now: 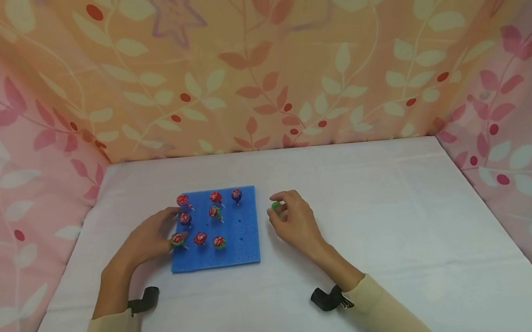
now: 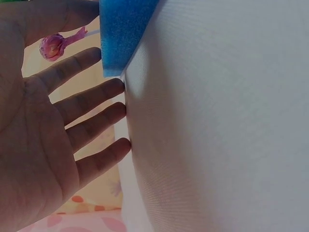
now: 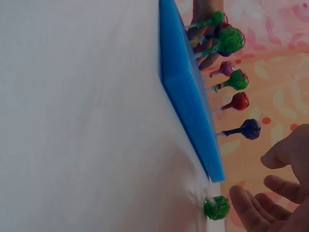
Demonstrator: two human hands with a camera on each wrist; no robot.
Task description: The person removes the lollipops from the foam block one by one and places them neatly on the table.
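Observation:
A blue foam block [image 1: 240, 255] lies on the table with several wrapped lollipops standing in it by their sticks. My left hand [image 1: 150, 234] is at its left side, fingers spread and fairly straight. In the left wrist view the thumb and index fingertips are right at the foam's edge, with a pink lollipop [image 2: 52, 47] showing between them. My right hand [image 1: 296, 220] hovers to the right of the block, fingers loosely bent and parted. By its fingertips a green lollipop [image 3: 217, 207] lies on the table, a gap showing between it and the fingers in the right wrist view.
Small holes show in the right part of the foam. A purple lollipop [image 1: 236, 195] stands near the block's far right corner. White cloth [image 1: 384, 212] covers the table. Floral curtains [image 1: 273, 67] rise behind and on both sides. Black wrist-worn fittings [image 1: 326, 299] sit close over the cloth.

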